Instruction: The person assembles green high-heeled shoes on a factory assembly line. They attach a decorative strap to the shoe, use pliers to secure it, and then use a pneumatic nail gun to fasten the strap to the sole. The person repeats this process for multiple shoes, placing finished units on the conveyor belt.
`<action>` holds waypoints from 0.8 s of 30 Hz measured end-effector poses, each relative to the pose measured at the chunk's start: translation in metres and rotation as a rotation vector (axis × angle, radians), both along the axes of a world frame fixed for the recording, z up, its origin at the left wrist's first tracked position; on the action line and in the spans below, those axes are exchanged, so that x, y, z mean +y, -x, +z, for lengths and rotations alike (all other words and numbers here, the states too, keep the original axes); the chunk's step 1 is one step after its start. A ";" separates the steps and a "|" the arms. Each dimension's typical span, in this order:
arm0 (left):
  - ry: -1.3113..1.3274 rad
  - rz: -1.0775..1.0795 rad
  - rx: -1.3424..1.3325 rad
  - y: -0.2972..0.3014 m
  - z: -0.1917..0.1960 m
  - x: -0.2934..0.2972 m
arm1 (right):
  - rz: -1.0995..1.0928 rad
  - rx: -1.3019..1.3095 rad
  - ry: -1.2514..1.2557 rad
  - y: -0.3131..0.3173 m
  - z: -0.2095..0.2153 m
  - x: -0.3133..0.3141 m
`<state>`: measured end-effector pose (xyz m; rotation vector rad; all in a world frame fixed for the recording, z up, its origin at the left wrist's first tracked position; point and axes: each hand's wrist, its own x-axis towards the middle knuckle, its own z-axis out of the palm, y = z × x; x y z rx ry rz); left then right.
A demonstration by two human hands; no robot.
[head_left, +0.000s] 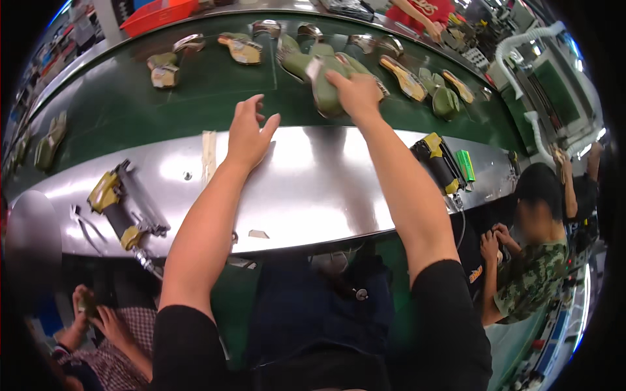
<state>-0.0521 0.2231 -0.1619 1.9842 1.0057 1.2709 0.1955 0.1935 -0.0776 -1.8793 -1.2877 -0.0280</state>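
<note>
While the right hand (355,91) reaches over the steel shelf (313,189) and grasps a green shoe (326,91) on the belt (163,111) (others lie alongside), the left hand (248,133) hovers empty, fingers spread. Nail guns (120,208) lie on the shelf, within reach.

Head camera, 1 view: worn on the person's head, the left of 2 fisheye units, looking steeply down and forward over both forearms, which enter from 6 o'clock. Close range: the steel worktop (313,189) fills the centre, the green conveyor belt (195,98) arcs across 12 o'clock. Left hand (248,133) and right hand (355,94) lie just above centre. Seated workers sit at 4 and 8 o'clock. Straight edges bow toward the dark rim.
</note>
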 end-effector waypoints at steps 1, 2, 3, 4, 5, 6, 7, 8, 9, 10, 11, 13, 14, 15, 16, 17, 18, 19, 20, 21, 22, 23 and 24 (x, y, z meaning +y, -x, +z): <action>-0.008 -0.003 0.021 0.001 0.001 0.001 | -0.011 -0.009 -0.033 0.005 0.000 0.021; -0.014 -0.010 0.041 -0.001 0.001 0.001 | -0.058 -0.030 -0.009 0.005 -0.004 0.041; -0.014 -0.024 0.046 -0.004 0.002 0.001 | -0.105 -0.051 0.012 0.002 -0.011 0.060; -0.013 -0.032 0.055 -0.006 0.002 0.000 | -0.123 -0.043 0.058 0.001 -0.023 0.075; -0.012 -0.031 0.064 -0.006 0.003 0.000 | -0.133 -0.034 0.104 0.006 -0.030 0.086; -0.001 -0.032 0.070 -0.008 0.005 -0.002 | -0.095 0.000 0.208 0.005 -0.037 0.090; 0.000 -0.027 0.078 -0.006 0.005 -0.002 | -0.138 -0.039 0.171 0.017 -0.043 0.094; 0.000 -0.024 0.085 -0.006 0.005 -0.001 | -0.138 -0.048 0.174 0.020 -0.043 0.097; 0.001 -0.023 0.091 -0.007 0.004 -0.001 | -0.139 -0.058 0.177 0.020 -0.043 0.098; 0.005 -0.020 0.097 -0.006 0.002 -0.002 | -0.050 -0.017 0.241 0.016 -0.037 0.096; 0.005 -0.010 0.102 -0.004 0.003 -0.001 | 0.046 0.022 0.299 0.007 -0.027 0.094; -0.001 0.000 0.102 -0.002 0.003 -0.001 | 0.076 -0.003 0.179 -0.010 -0.014 0.083; -0.009 -0.017 0.089 -0.008 0.005 -0.002 | -0.010 -0.113 -0.079 -0.038 -0.024 0.082; -0.012 -0.016 0.086 -0.008 0.004 -0.002 | -0.099 -0.297 -0.126 -0.056 -0.024 0.075; -0.013 -0.007 0.098 -0.005 0.002 -0.001 | -0.246 -0.300 -0.043 -0.059 -0.025 0.067; -0.013 -0.001 0.107 -0.004 0.001 0.000 | -0.318 -0.324 0.113 -0.069 -0.026 0.063; -0.014 0.006 0.116 -0.003 0.001 0.001 | -0.392 -0.246 0.244 -0.077 -0.028 0.059; -0.009 -0.011 0.113 -0.009 0.004 0.000 | -0.359 -0.192 0.367 -0.112 -0.037 0.055; -0.005 -0.030 0.108 -0.018 0.007 -0.002 | -0.328 -0.136 0.488 -0.152 -0.049 0.049; 0.003 -0.026 0.115 -0.016 0.007 -0.002 | -0.285 -0.141 0.497 -0.163 -0.051 0.044; 0.001 -0.019 0.116 -0.014 0.007 -0.002 | -0.239 -0.146 0.506 -0.164 -0.050 0.038; -0.001 -0.016 0.114 -0.012 0.006 -0.001 | -0.197 -0.152 0.515 -0.163 -0.050 0.033; -0.003 -0.015 0.111 -0.012 0.005 0.000 | -0.175 -0.009 0.523 -0.162 -0.049 0.032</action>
